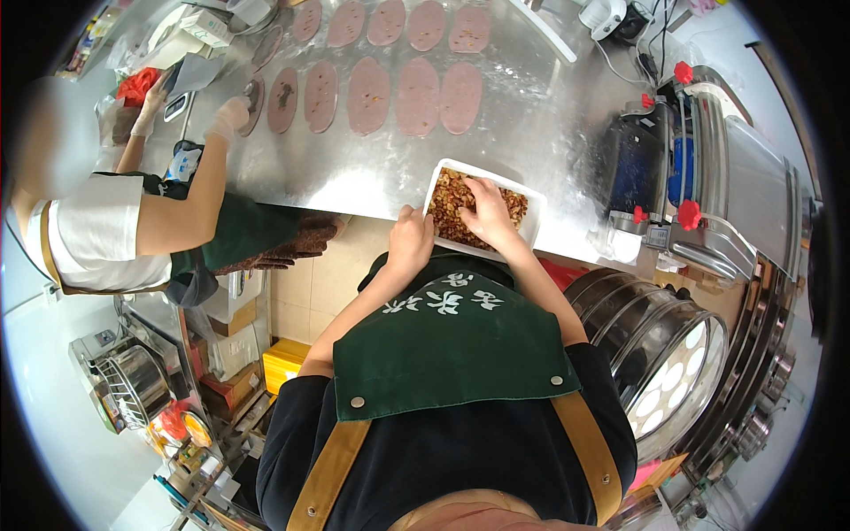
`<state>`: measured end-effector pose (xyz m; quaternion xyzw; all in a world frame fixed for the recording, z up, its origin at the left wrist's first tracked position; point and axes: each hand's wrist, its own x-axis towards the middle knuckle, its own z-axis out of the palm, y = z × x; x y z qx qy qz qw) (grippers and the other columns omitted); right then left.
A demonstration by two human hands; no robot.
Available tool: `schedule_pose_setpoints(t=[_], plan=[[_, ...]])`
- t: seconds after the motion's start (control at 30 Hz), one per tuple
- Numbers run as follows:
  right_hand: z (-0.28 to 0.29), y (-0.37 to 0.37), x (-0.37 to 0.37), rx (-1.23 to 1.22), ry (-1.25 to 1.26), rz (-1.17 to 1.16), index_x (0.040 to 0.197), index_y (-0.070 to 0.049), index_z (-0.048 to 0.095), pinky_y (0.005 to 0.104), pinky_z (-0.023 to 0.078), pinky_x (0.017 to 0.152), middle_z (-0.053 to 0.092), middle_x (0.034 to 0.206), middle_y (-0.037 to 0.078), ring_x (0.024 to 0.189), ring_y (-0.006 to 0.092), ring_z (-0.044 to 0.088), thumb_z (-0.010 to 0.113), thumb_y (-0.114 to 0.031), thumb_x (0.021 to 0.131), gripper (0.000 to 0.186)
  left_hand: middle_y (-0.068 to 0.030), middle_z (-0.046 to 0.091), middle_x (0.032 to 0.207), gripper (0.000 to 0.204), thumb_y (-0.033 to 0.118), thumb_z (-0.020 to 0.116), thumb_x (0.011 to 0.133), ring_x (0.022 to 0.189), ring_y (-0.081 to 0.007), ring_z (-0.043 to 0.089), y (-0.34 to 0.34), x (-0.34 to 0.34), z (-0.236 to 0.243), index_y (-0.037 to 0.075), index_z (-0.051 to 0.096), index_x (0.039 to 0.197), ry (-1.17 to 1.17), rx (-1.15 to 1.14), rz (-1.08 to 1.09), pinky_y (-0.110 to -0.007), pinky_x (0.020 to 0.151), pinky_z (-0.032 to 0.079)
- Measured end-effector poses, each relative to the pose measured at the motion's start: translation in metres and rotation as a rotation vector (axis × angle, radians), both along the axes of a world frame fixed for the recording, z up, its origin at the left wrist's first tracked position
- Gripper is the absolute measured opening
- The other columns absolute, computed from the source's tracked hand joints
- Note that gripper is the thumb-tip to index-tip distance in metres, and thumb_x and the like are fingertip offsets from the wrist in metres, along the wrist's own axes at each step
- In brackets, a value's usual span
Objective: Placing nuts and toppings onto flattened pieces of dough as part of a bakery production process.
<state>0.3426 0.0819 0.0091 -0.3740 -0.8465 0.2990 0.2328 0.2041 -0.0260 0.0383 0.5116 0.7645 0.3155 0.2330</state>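
Far left, I see a co-worker in a white shirt and green apron bent over the steel table [372, 168]; their gloved hand [228, 117] rests by the nearest of the flat, oval, reddish-brown dough pieces [367, 96] laid out in two rows across the tabletop. Those ovals sit well apart from my own work and nothing lies between them and the tray. Below the co-worker, a metal mixer bowl [133, 379] and a yellow box [285, 361] stand on the floor side.

Moving to the middle, my left hand [410, 241] has its fingers curled together over the near-left rim of the white rectangular tray [531, 221], gripping the edge. The tray rests on the near edge of the table, slightly tilted in plan, and is filled with chopped brown nut mix [447, 205]. My right hand [487, 211] lies on top of that filling, fingers bent down into it; I cannot tell whether they pinch any.

To the right, a blue-and-steel machine with red knobs [689, 214] stands near the tray, and below it a stack of round metal steamers [664, 354].
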Motion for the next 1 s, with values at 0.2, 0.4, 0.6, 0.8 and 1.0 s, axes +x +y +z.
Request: schedule_pose_setpoints(t=[0.2,0.4,0.6,0.8,1.0], plan=[[0.005,-0.008,-0.016,0.044,-0.131,-0.060,0.107,-0.001,0.057,0.0389,0.044,0.081,0.052,0.101,0.017,0.096,0.0309,0.052,0.065,-0.010,0.073,0.035,-0.0252,0.052,0.079,0.013,0.008,0.048,0.084,0.069,-0.0435,0.055,-0.001,0.001,-0.002,-0.002,0.056,0.088,0.000,0.027,0.021,-0.048,0.064,0.047],[0.005,-0.001,-0.002,0.108,0.018,-0.067,0.097,0.001,0.060,0.0377,0.049,0.067,0.060,0.086,0.018,0.076,0.0332,0.060,0.060,-0.007,0.079,0.019,-0.0244,0.052,0.079,0.013,0.008,0.048,0.084,0.068,-0.0434,0.054,-0.004,-0.002,-0.005,-0.003,0.056,0.086,0.011,0.030,0.016,-0.048,0.063,0.046],[0.021,0.000,-0.008,0.058,-0.334,-0.097,0.091,-0.003,0.060,0.0351,0.048,0.056,0.060,0.080,0.014,0.070,0.0268,0.061,0.062,-0.024,0.080,0.024,-0.0240,0.052,0.079,0.014,0.009,0.048,0.085,0.069,-0.0434,0.055,-0.003,0.001,-0.004,-0.003,0.056,0.084,0.009,0.011,0.023,-0.049,0.063,0.046],[0.030,-0.006,0.017,0.101,-0.303,0.088,0.109,-0.007,0.058,0.0428,0.040,0.087,0.049,0.116,0.013,0.114,0.0308,0.041,0.068,-0.035,0.072,0.047,-0.0239,0.052,0.080,0.015,0.010,0.049,0.085,0.069,-0.0432,0.055,-0.002,-0.003,0.002,-0.003,0.056,0.084,-0.005,0.034,0.047,-0.049,0.063,0.046],[0.027,-0.015,0.022,-0.055,-0.530,0.126,0.129,-0.013,0.043,0.0462,0.040,0.091,0.038,0.128,0.016,0.116,0.0362,0.037,0.072,-0.024,0.066,0.070,-0.0237,0.052,0.077,0.015,0.009,0.049,0.084,0.067,-0.0427,0.054,-0.005,0.001,-0.001,-0.005,0.055,0.079,0.012,0.040,0.028,-0.048,0.063,0.045]])
